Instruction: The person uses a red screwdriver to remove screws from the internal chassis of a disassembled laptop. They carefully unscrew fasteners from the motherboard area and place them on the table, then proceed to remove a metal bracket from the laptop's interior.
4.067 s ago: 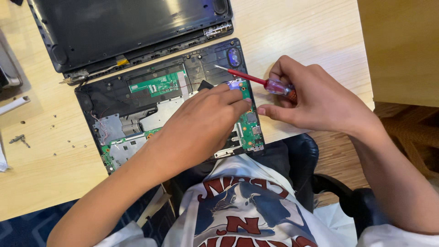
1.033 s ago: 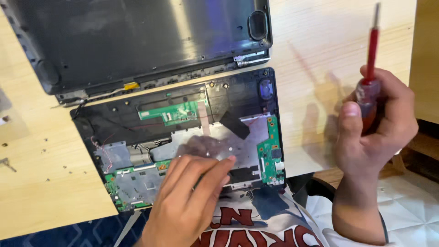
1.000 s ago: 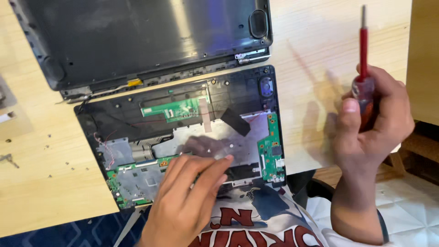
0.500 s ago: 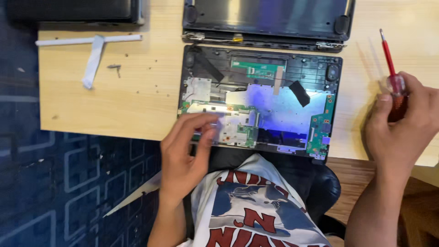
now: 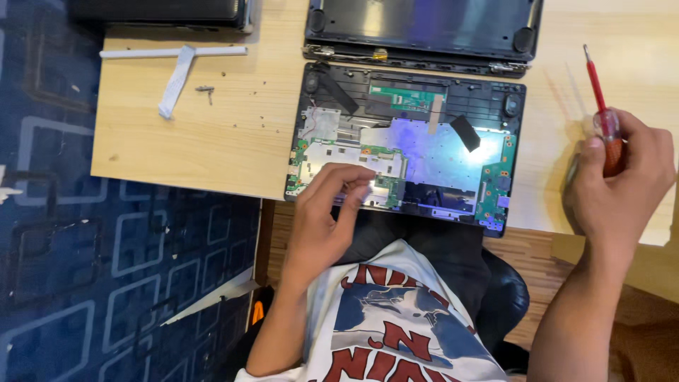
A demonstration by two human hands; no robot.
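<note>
Right hand (image 5: 622,187) has its grip closed around a red screwdriver (image 5: 601,117), tip up and away from the work, well right of the opened laptop (image 5: 410,141). Left hand (image 5: 329,219) rests loose, holding nothing, fingertips (image 5: 357,185) on the circuit board at the laptop's near edge, likely steadying it. Bare worktop (image 5: 205,148) lies left of that hand.

Left hand (image 5: 327,219) is reaching forward from the lower centre, forearm bare, wrist straight, fingers (image 5: 346,182) extended and held close together, tips pressing down, thumb tucked alongside. Right hand (image 5: 621,180) is resting off to the right, forearm rising from the lower edge, fingers curled into a closed grip, thumb (image 5: 590,159) pressing upward.
</note>
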